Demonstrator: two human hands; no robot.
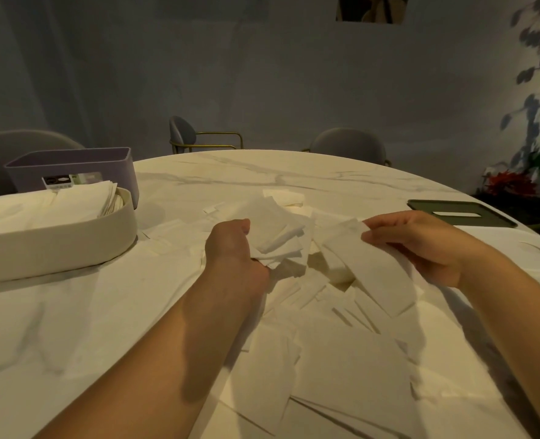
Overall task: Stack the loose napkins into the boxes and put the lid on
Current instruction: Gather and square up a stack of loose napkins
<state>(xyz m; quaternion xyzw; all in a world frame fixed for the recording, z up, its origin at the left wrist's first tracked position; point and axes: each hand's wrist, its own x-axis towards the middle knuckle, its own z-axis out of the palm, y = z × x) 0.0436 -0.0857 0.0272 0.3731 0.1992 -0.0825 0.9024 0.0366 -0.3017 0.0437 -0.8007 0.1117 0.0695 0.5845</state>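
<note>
I am leaning over a round table whose smooth top is showing pale marble with grey veins. Loose napkins, thin flat rectangles of white paper, are lying in an overlapping heap across its near and middle part, running from the near edge up to my hands. At the left a cream box with rounded ends and a smooth matte wall is standing on the table. Folded white napkins are lying stacked inside it, some leaning on edge at its right end. Just behind it, at the far left, a purple box with straight walls and rounded corners is standing open, a small label showing on its near wall. At the far right a dark green lid, flat, with rounded corners and a long pale slot in its middle, is lying on the table, well apart from both boxes. My left hand is curling round a fanned bundle of napkins, holding it just above the middle of the heap. My right hand is pinching the far end of a single long napkin between thumb and fingers, and the soft sheet is drooping toward the heap.
</note>
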